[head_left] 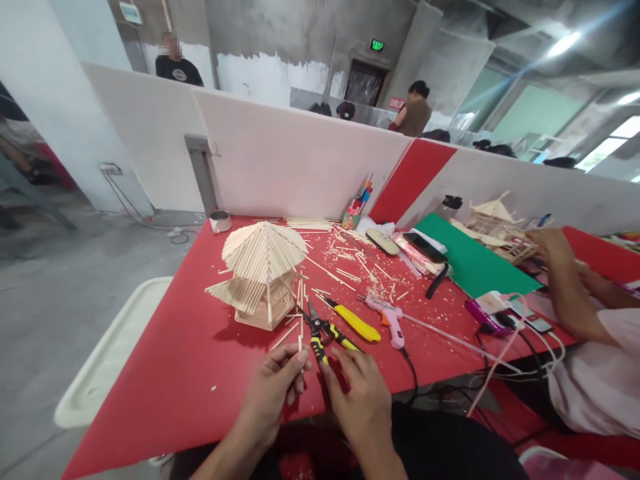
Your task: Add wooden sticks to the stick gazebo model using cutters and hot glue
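My left hand (277,383) is closed, pinching a thin wooden stick (301,343) between thumb and forefinger. My right hand (360,393) lies beside it, fingers apart, at the handle ends of black-and-yellow cutting pliers (317,327). Whether its fingertips touch the handles I cannot tell. The pliers rest on the red table with their jaws spread. Ahead of my left hand stands a small pavilion model (265,267) built of wooden sticks, with a pointed roof above a lower, partly roofed body. A yellow-handled cutter (356,323) lies beyond the pliers.
A pink glue gun (390,319) with a cord lies right of the cutter. Loose sticks and scraps (350,257) litter the red table (200,373). Farther back are a pen holder (351,217) and a roll of tape (220,221). At right, a co-worker's arm (565,280) reaches toward another stick model.
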The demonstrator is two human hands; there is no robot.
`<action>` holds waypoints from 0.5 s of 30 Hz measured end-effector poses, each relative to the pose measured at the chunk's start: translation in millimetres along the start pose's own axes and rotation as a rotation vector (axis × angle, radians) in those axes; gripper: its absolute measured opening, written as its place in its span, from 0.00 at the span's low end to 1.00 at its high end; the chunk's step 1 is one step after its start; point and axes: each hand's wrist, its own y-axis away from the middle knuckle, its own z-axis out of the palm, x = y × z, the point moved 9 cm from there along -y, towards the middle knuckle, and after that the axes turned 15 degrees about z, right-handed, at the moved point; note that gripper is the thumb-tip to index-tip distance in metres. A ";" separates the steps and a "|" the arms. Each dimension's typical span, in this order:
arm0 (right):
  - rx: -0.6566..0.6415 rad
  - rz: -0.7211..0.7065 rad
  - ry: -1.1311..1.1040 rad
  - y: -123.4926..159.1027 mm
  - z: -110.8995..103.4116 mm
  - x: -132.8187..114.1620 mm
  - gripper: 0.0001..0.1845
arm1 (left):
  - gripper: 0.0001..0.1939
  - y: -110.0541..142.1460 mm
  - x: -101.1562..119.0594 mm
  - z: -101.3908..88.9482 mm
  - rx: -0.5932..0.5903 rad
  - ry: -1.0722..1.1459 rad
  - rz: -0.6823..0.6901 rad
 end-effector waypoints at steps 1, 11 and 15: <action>-0.035 0.002 0.021 -0.3 5.0 -0.1 0.19 | 0.21 -0.8 0.3 -0.1 0.010 -0.005 -0.006; -0.082 0.156 0.287 -27.4 12.8 17.0 0.20 | 0.24 -3.3 5.4 -4.7 0.047 -0.051 -0.015; -0.172 0.204 0.405 -50.5 22.3 30.8 0.19 | 0.25 -1.6 6.0 -1.8 0.057 -0.061 -0.038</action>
